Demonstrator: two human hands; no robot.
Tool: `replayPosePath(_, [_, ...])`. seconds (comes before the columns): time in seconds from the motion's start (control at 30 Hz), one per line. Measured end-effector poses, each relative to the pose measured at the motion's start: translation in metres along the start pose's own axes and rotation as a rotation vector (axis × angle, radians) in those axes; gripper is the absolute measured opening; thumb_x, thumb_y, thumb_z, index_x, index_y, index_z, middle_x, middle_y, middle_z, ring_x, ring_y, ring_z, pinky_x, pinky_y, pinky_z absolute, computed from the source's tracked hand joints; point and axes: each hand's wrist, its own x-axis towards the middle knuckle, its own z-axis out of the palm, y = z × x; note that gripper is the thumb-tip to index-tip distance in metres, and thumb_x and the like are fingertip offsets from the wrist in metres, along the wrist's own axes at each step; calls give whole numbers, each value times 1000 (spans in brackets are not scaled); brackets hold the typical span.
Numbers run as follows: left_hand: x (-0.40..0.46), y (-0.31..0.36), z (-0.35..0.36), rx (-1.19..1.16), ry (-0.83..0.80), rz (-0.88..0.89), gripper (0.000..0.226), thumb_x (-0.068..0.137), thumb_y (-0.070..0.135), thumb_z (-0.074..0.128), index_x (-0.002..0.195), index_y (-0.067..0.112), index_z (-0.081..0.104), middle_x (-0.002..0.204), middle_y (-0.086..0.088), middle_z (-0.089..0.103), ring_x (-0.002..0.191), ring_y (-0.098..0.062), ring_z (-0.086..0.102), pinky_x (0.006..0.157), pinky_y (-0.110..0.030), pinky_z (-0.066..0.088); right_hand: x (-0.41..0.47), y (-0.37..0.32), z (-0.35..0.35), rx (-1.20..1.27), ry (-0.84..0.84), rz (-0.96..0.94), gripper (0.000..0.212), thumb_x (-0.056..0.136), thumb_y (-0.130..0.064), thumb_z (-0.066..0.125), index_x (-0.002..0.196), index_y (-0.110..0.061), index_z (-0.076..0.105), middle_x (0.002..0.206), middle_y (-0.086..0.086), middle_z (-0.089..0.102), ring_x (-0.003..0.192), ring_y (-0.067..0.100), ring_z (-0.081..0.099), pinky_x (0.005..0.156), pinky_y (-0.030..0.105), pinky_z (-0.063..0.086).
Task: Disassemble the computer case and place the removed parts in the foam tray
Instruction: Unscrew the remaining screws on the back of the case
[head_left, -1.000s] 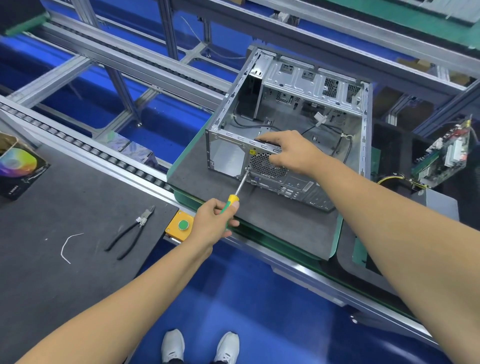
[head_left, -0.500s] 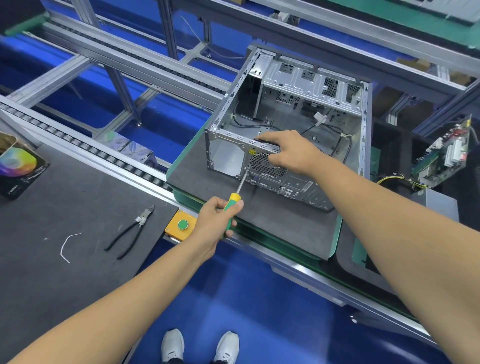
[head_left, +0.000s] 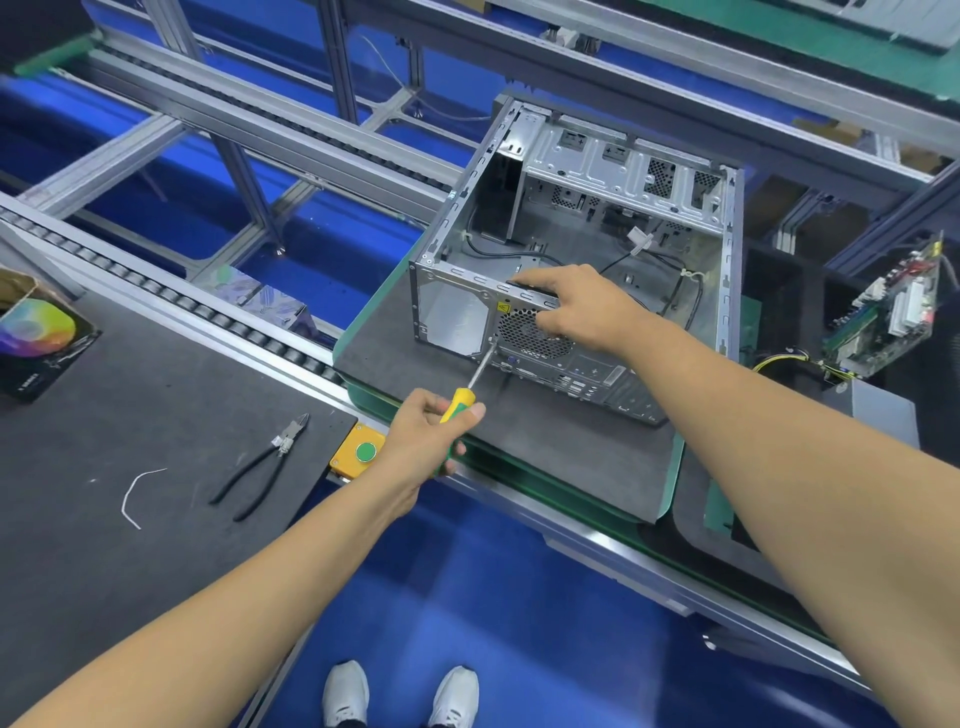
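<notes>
Seemingly right hand (head_left: 582, 306) atop case (head_left: 613, 218).

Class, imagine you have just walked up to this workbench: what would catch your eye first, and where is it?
First, the open metal computer case on the dark foam pad at centre, with the right hand gripping its near top edge. Next, the yellow-and-green screwdriver that the left hand holds, its tip at the case's rear panel beside the fan grille. Black pliers lie on the mat at left.

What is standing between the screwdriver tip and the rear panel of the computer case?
Nothing visible. The left hand holds the screwdriver, tip at the computer case rear panel beside the fan grille.
</notes>
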Motion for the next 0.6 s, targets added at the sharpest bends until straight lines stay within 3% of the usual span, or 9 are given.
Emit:
replayPosePath(0.07, [5, 0, -6, 10, 13, 43, 40, 85, 38, 82, 92, 12, 52, 77, -6, 58, 57, -12, 64, 45, -26, 48, -1, -1, -1, -1, -2, -3, 63, 78, -6, 61, 133, -36, 63, 70, -17, 63, 43, 3, 50, 51, 25, 36])
replayPosePath(0.17, [6, 0, -6, -35, -67, 28, 37, 91, 42, 75, 85, 12, 55, 75, -8, 67, 63, -18, 70, 50, -27, 54, -1, -1, -1, 1, -11, -12, 64, 78, -5, 62, 133, -37, 63, 83, -12, 70, 46, 2, 51, 52, 25, 37])
replayPosePath(0.37, [4, 3, -2, -24, -165, -100, 40, 103, 46, 55, 102, 9, 69, 79, 0, 71, 61, -9, 62, 50, -23, 52, 0, -1, -2, 1, -23, -3, 63, 79, -6, 62, 135, -36, 62, 94, -2, 74, 45, 4, 51, 53, 25, 41])
replayPosePath(0.47, [4, 4, 2, 46, -66, -60, 39, 95, 52, 66, 107, 15, 65, 88, -5, 64, 65, -12, 55, 46, -24, 47, 0, -2, -2, -17, -22, -11, 62, 80, -7, 61, 134, -36, 62, 96, -2, 75, 50, 3, 53, 54, 26, 41])
replayPosePath(0.6, [5, 2, 1, 15, 9, 12, 44, 83, 38, 85, 99, 11, 54, 86, -7, 61, 56, -9, 61, 46, -25, 48, -1, -2, -2, -12, -19, -14, 62, 80, -7, 61, 134, -37, 63, 90, -5, 74, 49, 2, 53, 52, 25, 37])
